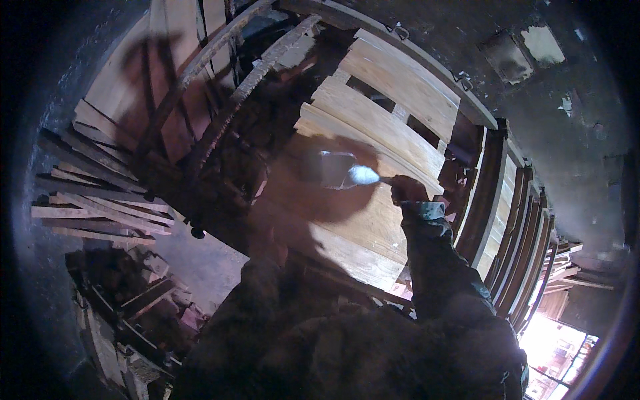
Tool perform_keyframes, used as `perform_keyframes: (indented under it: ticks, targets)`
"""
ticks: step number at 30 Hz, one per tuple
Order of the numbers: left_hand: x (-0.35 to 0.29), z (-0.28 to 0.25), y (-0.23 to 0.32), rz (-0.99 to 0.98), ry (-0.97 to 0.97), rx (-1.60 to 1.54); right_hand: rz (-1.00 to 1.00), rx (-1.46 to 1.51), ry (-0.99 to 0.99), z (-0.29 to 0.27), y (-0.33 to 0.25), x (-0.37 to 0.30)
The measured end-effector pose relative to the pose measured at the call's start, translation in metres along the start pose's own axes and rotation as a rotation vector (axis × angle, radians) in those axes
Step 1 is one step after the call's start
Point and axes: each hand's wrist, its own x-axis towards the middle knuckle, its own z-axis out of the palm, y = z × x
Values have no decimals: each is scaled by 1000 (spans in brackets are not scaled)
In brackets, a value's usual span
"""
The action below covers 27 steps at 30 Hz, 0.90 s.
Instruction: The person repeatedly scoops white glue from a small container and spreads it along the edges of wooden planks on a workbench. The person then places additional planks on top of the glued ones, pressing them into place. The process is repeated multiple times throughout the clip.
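Note:
My right hand [408, 189] is closed around the thin handle of a tool with a bright whitish, rounded head [364, 175]; glare hides whether it is a brush or a spatula. The head is over a pale wooden board [373, 210]. Beside it, on the left, a squarish pale outline [335, 167] shows in the shadow; I cannot tell if it is a clear container or a wet mark. My left hand [267, 230] is low at the board's shaded left side, and its fingers are lost in the dark.
Several more planks [387, 83] lie farther off, with gaps between some. A curved metal bar [247, 93] crosses the upper left. Wooden strips [110, 213] are stacked at the left, above scrap pieces [157, 283]. A row of upright boards [510, 220] stands at the right, near a bright opening [557, 353].

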Motion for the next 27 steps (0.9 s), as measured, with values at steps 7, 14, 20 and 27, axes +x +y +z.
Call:
perform_keyframes:
  ticks: [7,14,20,27]
  targets:
    - [0,-4,-2,-2,0,-129,-179,195,-60,48,-63,59]
    - [0,-8,-1,-51,-46,-102,-559,-130,149,137,-86,143]
    - [-1,0,-5,-21,37,-212,-969,-849,245,170,-92,171]
    - [4,36,-27,97,175,3,-902,-1083,278,143,-96,136]
